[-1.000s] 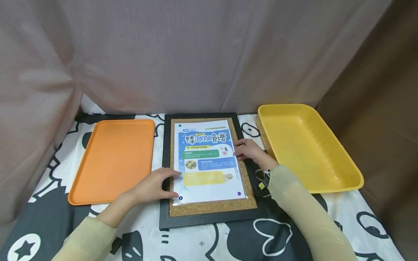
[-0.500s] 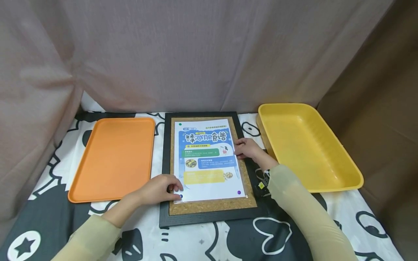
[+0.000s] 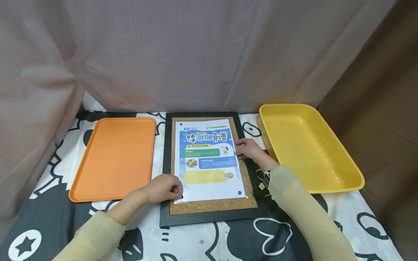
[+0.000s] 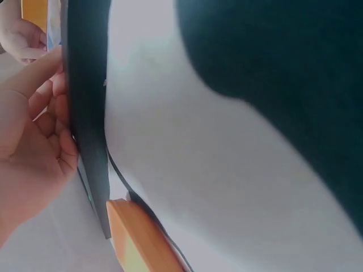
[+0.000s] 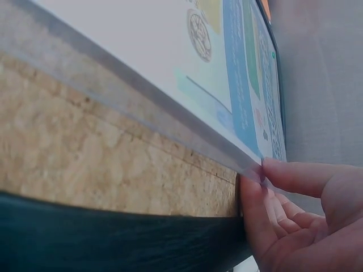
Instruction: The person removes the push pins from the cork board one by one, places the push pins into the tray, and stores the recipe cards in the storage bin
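A laminated poster (image 3: 209, 190) with blue, green and yellow print lies on a black-framed cork board (image 3: 213, 207). A green pushpin (image 3: 181, 124) sits at its top left and a purple pushpin (image 3: 240, 193) at its bottom right. My left hand (image 3: 164, 188) is at the lower left corner, thumb and curled fingers pinching a blue pushpin (image 3: 181, 197), mostly covered by the fingertips. At the poster's right edge, my right hand (image 3: 249, 149) pinches the clear film margin between thumb and finger, as the right wrist view shows with the hand (image 5: 300, 209) close up.
An orange tray (image 3: 114, 159) lies left of the board. To the right stands a deep yellow tray (image 3: 303, 145), behind the right forearm. A patterned black-and-white cloth (image 3: 192, 239) covers the table, and grey-brown curtains (image 3: 163, 54) hang behind and at both sides.
My left hand has gone from spread thumb and fingers at the poster's left edge to curled fingers at the blue pushpin in the lower left corner. The right hand stays at the right edge.
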{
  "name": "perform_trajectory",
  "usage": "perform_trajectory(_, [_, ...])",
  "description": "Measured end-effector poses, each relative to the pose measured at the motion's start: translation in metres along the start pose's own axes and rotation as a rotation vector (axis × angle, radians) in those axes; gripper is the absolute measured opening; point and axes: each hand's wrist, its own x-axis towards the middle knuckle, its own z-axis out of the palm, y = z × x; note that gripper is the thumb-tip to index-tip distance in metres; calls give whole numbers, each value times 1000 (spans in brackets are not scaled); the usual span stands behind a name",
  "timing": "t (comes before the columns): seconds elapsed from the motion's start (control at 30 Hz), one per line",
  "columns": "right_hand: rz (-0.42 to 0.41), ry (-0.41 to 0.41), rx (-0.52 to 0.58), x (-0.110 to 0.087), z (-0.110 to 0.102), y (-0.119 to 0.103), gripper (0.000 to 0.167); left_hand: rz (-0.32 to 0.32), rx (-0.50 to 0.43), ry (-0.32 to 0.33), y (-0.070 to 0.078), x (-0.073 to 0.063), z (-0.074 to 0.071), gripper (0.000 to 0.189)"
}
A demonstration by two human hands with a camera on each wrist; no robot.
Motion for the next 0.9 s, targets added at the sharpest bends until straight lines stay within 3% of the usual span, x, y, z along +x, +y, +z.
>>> perform_trajectory(0.27, [17, 11, -14, -1, 0, -1, 51, -63, -71, -62, 3, 2, -3, 12])
perform_trajectory(0.63, [10, 23, -32, 1, 1, -2, 50, -36, -167, -136, 2, 0, -10, 9])
perform_trajectory(0.9, [25, 30, -37, 0, 2, 0, 50, -59, -326, -118, -4, -1, -14, 8])
